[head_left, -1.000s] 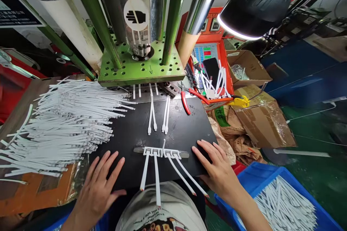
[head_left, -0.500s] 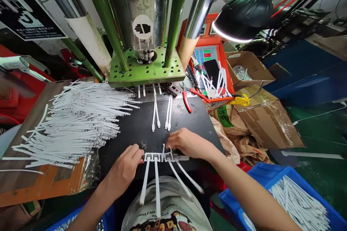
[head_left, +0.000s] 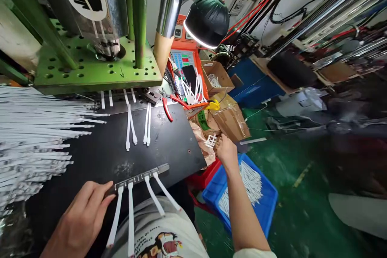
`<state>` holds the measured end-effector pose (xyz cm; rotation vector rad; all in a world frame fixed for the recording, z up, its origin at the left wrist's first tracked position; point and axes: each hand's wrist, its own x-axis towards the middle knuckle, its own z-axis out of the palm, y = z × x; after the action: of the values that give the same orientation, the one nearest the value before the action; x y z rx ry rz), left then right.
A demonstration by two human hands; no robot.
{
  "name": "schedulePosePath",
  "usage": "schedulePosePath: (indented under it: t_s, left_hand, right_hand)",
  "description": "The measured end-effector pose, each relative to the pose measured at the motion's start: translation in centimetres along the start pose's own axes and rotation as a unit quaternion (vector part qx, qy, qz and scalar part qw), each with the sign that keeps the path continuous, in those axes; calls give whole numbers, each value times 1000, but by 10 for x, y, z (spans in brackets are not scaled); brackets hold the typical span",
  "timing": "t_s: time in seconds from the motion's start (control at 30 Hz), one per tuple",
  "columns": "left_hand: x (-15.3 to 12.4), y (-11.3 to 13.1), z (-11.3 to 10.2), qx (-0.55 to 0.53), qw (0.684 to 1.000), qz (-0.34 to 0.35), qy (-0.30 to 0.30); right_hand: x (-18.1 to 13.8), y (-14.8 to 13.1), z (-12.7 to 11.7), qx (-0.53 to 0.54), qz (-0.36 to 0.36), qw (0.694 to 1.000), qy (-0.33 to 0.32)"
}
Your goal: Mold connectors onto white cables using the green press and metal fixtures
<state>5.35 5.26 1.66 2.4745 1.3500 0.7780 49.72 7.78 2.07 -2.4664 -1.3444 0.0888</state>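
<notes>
My left hand (head_left: 79, 220) rests on the black work plate (head_left: 99, 157), its fingertips touching the left end of a thin metal bar (head_left: 141, 176) that carries several white flat cables (head_left: 131, 213) hanging toward me. My right hand (head_left: 226, 151) is out past the plate's right edge, pinched on a small white plastic runner piece (head_left: 211, 141), held above a blue bin (head_left: 242, 193) of white cables.
A green press plate (head_left: 90, 72) with steel columns stands behind the work plate, with two pairs of white cables (head_left: 137, 127) under it. A large pile of white cables (head_left: 33, 129) lies left. Red pliers (head_left: 167, 107), an orange control box (head_left: 187, 72), a lamp (head_left: 207, 20) and cardboard boxes (head_left: 229, 119) lie right.
My right hand left the bar and swung right with the white runner piece, which is off the cable ends. My left hand stayed at the bar's left end. The view turned right.
</notes>
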Motion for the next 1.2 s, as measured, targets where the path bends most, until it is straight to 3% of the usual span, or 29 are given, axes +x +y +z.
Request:
schedulePosePath:
  t_s: [0.07, 0.1, 0.17, 0.2, 0.27, 0.3, 0.37, 0.47, 0.57, 0.63, 0.73, 0.87, 1.0, 1.1, 1.2]
  left_hand:
    - [3, 8, -6, -26, 999, 9, 26]
    - [6, 14, -9, -38, 998, 19, 36]
    - [12, 25, -12, -74, 995, 55, 44]
    - [15, 30, -12, -94, 992, 78, 43]
    - [22, 37, -9, -118, 985, 115, 44]
    - [25, 38, -8, -122, 983, 127, 54]
    - [29, 39, -5, -115, 983, 121, 75]
    - [37, 38, -6, -163, 983, 14, 83]
    - [60, 28, -5, -199, 968, -145, 40]
    - [85, 15, -1, -155, 967, -204, -20]
    - [122, -7, 3, -87, 970, -218, -65]
    - [139, -39, -5, -11, 980, -196, -39]
    - [129, -73, -26, 82, 982, -166, -42]
    - [126, -90, -38, 116, 983, -126, -71]
    - [127, -95, -47, 123, 985, -81, -94]
  right_hand:
    - [-11, 0, -1, -6, -16, 1000, -7]
    - [-18, -9, 1, 12, -59, 998, -18]
    - [-38, -40, 7, 100, -223, 967, -67]
    - [-50, -60, 10, 163, -322, 927, -102]
    - [-77, -99, 15, 288, -475, 817, -154]
    - [-90, -115, 16, 335, -508, 777, -161]
    - [-110, -138, 18, 403, -513, 741, -160]
    - [-108, -151, 17, 454, -431, 757, -189]
    - [-70, -154, 14, 408, -306, 820, -260]
    - [-38, -158, 17, 342, -256, 851, -306]
    - [-1, -169, 27, 222, -248, 890, -312]
    - [14, -188, 32, -8, -308, 921, -238]
    - [1, -227, 28, -153, -411, 889, -134]
    - [-12, -278, 32, -135, -529, 822, -160]
    - [-26, -331, 44, -114, -583, 777, -207]
